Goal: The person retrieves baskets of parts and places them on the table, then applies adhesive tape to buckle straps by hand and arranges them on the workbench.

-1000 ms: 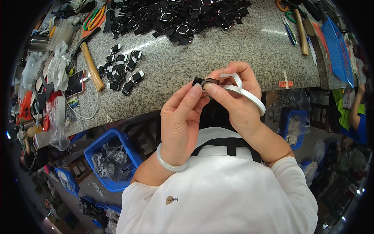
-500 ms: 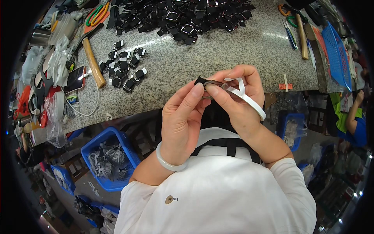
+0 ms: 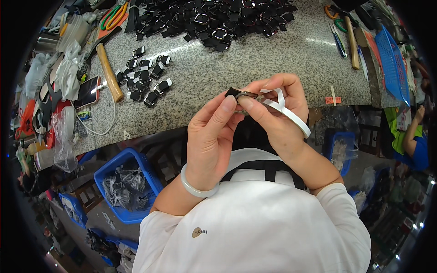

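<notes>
Between both hands, just past the bench's front edge, is a black webbing strap piece [image 3: 232, 92] with a metal buckle [image 3: 246, 95]. My left hand [image 3: 210, 123] pinches the strap end between thumb and fingers. My right hand [image 3: 277, 113] grips the buckle side, thumb pressed on it. A narrow white tape strip [image 3: 291, 119] loops over the right hand's fingers and hangs along its palm. To the left on the bench lies a small group of buckled strap pieces [image 3: 142, 77] with white ends. A large heap of black buckled straps [image 3: 218, 22] covers the far middle.
On the speckled stone bench [image 3: 195, 68] lie a wooden-handled hammer [image 3: 109, 73], a phone [image 3: 87, 92] with a white cable and, at right, another wooden handle [image 3: 352, 43]. A blue basket [image 3: 101, 181] with bagged items stands below left. Another person's arm [image 3: 413, 132] shows far right.
Both hands have shifted very slightly left and up with the buckled strap between them. The white tape strip's loop has opened a little. The things on the bench have stayed put.
</notes>
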### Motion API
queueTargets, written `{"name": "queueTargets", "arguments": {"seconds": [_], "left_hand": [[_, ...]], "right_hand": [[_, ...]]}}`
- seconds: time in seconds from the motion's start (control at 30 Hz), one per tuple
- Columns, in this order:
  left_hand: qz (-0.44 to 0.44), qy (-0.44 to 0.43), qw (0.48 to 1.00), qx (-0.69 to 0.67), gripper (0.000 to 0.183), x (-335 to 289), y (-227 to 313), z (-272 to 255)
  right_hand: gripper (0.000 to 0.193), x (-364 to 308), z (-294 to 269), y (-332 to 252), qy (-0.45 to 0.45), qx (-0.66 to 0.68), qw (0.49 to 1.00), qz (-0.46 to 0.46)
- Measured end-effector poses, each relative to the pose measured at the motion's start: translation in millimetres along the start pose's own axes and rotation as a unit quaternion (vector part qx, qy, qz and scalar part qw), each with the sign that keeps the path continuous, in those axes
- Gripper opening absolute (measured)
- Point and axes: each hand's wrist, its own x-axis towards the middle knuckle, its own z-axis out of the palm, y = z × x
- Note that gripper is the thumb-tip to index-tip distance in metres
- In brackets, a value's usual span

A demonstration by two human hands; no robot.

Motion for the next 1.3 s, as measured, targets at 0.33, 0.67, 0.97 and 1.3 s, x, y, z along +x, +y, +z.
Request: {"name": "queueTargets", "arguments": {"seconds": [0.33,0.67,0.97,1.3], "left_hand": [[0.059,0.004,0.994,0.091,0.021,1,10,0],[0.196,-0.061,0.927,0.313,0.017,6,26,-7],[0.254,-0.084,0.886,0.379,0.017,5,26,-8],[0.334,-0.087,0.839,0.422,0.013,5,24,-11]], "right_hand": [[0.032,6,-6,-12,-0.034,-0.008,0.999,0.018],[0.007,18,-7,-27,-0.103,-0.173,0.979,-0.040],[0.007,15,-1,-26,-0.075,-0.186,0.980,-0.018],[0.023,14,-2,-30,-0.098,-0.355,0.914,-0.169]]}}
